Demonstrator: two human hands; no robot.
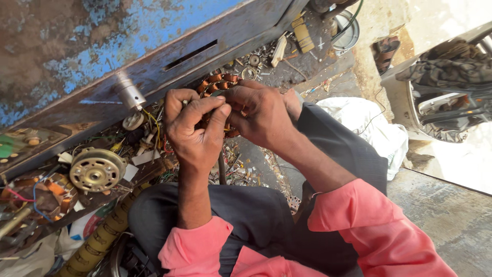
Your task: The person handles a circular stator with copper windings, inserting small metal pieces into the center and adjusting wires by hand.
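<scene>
Cluttered repair floor beside a worn blue-painted metal bench (92,36), strewn with scraps and parts.

Both hands close on a round copper-wound motor stator with orange insulation (218,82), held above the lap: left hand (195,131) pinching at its winding, right hand (259,115) gripping the rim. A round silver motor housing (96,170) lies nearby. Judged: winding work, demanding fine fingertip control.

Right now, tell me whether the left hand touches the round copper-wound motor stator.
Touching: head view shows left hand fingers wrapped over the copper-wound stator, right hand gripping it too.
</scene>
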